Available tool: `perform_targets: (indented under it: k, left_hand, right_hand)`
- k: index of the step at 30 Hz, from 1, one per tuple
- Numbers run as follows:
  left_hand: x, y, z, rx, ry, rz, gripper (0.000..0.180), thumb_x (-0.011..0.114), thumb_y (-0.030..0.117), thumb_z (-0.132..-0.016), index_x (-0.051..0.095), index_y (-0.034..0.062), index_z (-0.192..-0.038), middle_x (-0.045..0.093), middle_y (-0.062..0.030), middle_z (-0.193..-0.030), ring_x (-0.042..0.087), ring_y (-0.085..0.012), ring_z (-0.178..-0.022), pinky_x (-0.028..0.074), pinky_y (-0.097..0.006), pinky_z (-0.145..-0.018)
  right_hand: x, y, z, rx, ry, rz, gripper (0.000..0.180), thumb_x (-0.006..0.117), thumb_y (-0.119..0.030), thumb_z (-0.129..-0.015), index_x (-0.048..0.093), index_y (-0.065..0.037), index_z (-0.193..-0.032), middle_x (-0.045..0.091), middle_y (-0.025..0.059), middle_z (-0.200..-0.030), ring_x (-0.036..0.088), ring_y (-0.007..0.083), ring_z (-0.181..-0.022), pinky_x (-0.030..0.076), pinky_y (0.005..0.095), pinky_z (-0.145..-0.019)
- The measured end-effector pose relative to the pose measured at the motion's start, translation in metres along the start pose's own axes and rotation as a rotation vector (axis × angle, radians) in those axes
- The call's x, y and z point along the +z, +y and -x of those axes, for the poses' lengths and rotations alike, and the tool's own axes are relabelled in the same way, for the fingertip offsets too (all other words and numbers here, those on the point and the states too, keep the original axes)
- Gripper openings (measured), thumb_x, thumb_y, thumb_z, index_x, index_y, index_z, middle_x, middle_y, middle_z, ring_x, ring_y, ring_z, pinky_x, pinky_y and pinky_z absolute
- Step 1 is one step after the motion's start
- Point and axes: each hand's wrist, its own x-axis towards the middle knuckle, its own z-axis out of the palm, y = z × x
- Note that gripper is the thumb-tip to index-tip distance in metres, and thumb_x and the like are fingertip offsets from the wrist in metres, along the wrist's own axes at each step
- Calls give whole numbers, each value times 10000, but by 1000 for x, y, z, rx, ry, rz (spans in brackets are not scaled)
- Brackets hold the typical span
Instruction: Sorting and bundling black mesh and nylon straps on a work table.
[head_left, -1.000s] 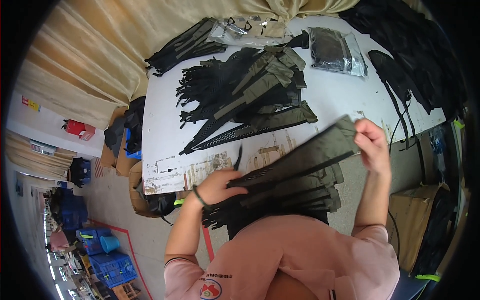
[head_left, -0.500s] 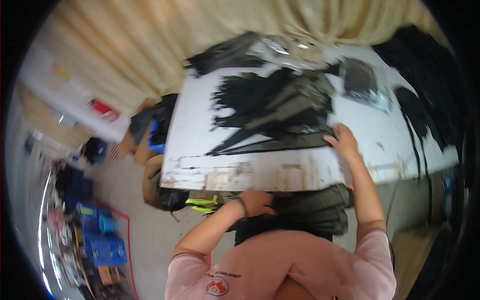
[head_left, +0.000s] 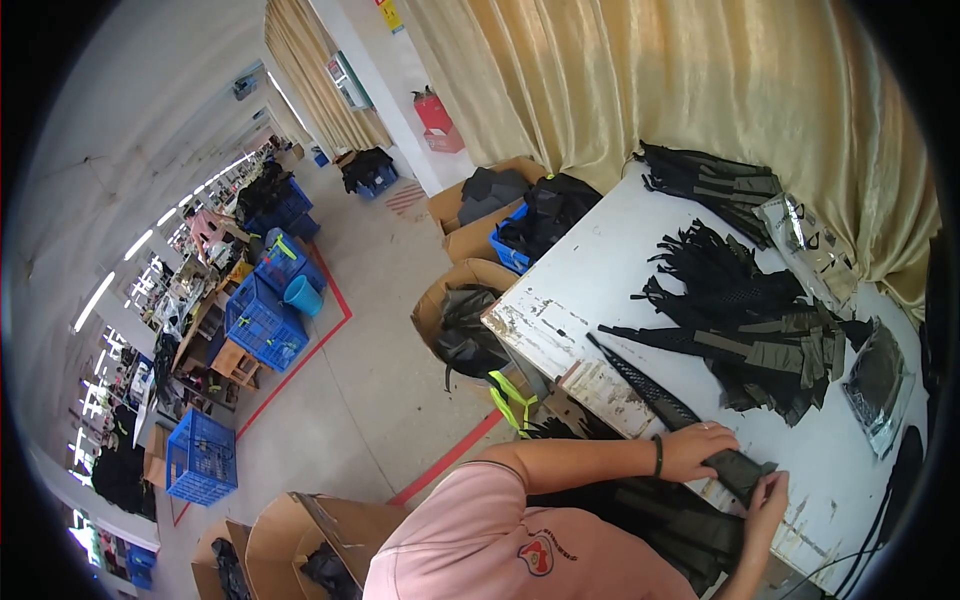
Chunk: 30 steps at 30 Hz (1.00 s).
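A long dark strip of fabric (head_left: 650, 392), black mesh at one end and olive cloth at the other, lies along the table's near edge. My left hand (head_left: 698, 452) rests across its olive part with fingers stretched out. At that strip's near right end, my right hand (head_left: 766, 508) pinches the olive cloth between thumb and fingers. Beyond them, a fanned pile of similar black and olive pieces (head_left: 770, 345) spreads over the white table (head_left: 545, 305). More dark pieces (head_left: 655, 515) hang below the table edge against my body, partly hidden by my left forearm.
Clear plastic bags (head_left: 878, 385) and another dark fabric bundle (head_left: 715, 190) lie farther back, near a beige curtain (head_left: 600, 90). Cardboard boxes (head_left: 430, 300) and a blue crate (head_left: 510, 245) stand left of the table. Black cords (head_left: 880, 510) hang at the right edge.
My view has swung left, showing more of the workshop. My left hand has moved from the pieces at my lap onto the strip on the table. My right hand still holds its end.
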Motion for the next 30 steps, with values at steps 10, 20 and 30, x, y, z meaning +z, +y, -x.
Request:
perform_targets:
  k: [10,20,30]
  left_hand:
    - [37,6,-18,-290,-93,253,216,660,186,-758,496,63,-827,576,-119,-708,563,-305,-663,418,-390,-581]
    - [30,7,-3,-225,-153,328,227,687,138,-706,483,46,-748,549,-104,-694,538,-297,-651,404,-383,-584]
    - [18,20,-5,-283,-182,290,171,646,106,-743,499,41,-802,544,-102,-746,545,-293,-709,413,-383,-616]
  right_hand:
    - [10,-32,15,-252,43,101,208,520,-17,-844,533,9,-1050,582,193,-943,585,346,-797,470,358,-716]
    - [6,-39,3,-186,125,203,109,530,-35,-829,500,15,-737,481,151,-621,490,270,-551,389,353,-517]
    - [23,-35,3,86,-244,-552,188,481,-118,-914,475,-41,-742,460,-28,-657,404,46,-606,332,188,-551]
